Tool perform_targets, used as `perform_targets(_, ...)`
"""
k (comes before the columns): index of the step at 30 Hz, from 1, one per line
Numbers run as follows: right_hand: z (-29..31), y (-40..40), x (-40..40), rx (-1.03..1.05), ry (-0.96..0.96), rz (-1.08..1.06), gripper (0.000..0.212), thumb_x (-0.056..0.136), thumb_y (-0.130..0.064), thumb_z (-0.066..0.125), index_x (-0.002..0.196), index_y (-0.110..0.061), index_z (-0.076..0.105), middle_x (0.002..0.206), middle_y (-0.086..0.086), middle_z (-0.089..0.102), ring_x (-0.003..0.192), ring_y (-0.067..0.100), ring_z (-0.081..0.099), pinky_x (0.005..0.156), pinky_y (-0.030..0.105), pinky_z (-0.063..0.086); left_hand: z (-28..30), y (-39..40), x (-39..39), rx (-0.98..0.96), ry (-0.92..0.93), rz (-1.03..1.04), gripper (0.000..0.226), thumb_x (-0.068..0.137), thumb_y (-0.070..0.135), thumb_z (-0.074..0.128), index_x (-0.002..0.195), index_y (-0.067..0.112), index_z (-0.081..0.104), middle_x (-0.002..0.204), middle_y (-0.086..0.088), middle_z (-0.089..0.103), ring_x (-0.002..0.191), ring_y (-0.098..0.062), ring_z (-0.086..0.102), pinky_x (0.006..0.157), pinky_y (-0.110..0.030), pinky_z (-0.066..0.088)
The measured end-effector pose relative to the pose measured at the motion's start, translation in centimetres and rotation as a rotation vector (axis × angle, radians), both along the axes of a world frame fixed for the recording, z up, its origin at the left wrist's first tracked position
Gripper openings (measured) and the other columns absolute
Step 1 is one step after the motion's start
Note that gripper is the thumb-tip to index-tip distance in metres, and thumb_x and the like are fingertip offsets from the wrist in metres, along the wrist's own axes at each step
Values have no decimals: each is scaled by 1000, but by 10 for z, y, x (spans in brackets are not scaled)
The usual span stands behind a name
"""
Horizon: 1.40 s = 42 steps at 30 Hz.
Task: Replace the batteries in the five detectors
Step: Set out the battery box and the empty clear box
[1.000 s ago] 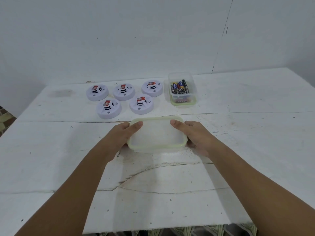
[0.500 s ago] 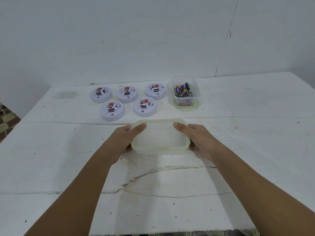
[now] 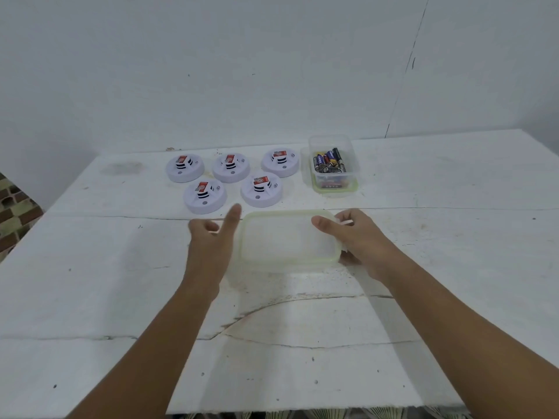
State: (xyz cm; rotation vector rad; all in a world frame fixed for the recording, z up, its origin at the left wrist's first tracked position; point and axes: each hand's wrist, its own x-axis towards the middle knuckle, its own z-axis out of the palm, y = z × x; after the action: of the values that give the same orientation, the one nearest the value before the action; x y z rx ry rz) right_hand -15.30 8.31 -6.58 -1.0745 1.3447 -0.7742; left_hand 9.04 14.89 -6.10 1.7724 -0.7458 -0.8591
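Note:
Several round white detectors (image 3: 231,168) with red labels lie in two rows at the back left of the table. Right of them stands a clear box (image 3: 335,189) with batteries (image 3: 328,163) inside. An empty clear container with a pale green rim (image 3: 287,240) sits in front of the detectors. My right hand (image 3: 360,240) grips its right end, thumb over the rim. My left hand (image 3: 211,237) hovers just left of the container, apart from it, fingers loose and one finger extended.
The worn white table (image 3: 121,297) has cracks across its middle and front. A white wall stands behind it. A brick floor (image 3: 15,213) shows past the left edge.
My left hand has let go of the empty container's left end and drawn away to the left. The right hand keeps its grip. The view has tilted slightly.

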Motion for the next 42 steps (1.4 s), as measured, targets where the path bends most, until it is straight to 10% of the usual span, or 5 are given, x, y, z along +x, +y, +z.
perform_targets(8, 13, -22, 8, -259, 149, 193, 30, 95, -55, 68, 103, -27, 76, 109, -8, 75, 110, 14, 67, 97, 32, 51, 13, 57, -38, 202, 241, -256, 49, 90, 54, 74, 75, 9, 64, 64, -5, 66, 58, -18, 63, 69, -35, 54)
perform_targets(14, 11, -11, 1, -178, 255, 229, 49, 94, -62, 64, 78, -18, 53, 68, -4, 55, 63, 18, 51, 63, 30, 41, 4, 30, -35, 84, 164, -200, 41, 92, 48, 76, 110, 15, 60, 108, -10, 74, 90, -27, 77, 91, -40, 63)
perform_targets(24, -2, 15, 5, 37, -72, 106, 43, 91, -47, 77, 95, -10, 56, 70, 2, 65, 47, 13, 54, 43, 20, 40, -11, 9, -24, 103, 288, -315, 57, 82, 52, 83, 114, 7, 70, 108, -9, 80, 113, -37, 71, 103, -52, 57)
perform_targets(30, -9, 18, 5, 90, -99, 131, 72, 83, -54, 81, 118, 7, 65, 104, 16, 79, 80, 27, 69, 80, 39, 57, -10, 4, -19, 141, 385, -370, 50, 90, 40, 78, 122, 2, 71, 112, -9, 80, 115, -33, 72, 104, -43, 57)
perform_targets(42, -9, 14, 5, 94, -79, 191, 66, 83, -55, 79, 118, 0, 71, 112, 17, 78, 89, 28, 71, 92, 45, 59, -10, 2, -10, 102, 401, -411, 46, 85, 38, 81, 115, 4, 72, 111, -8, 80, 102, -28, 76, 89, -42, 61)
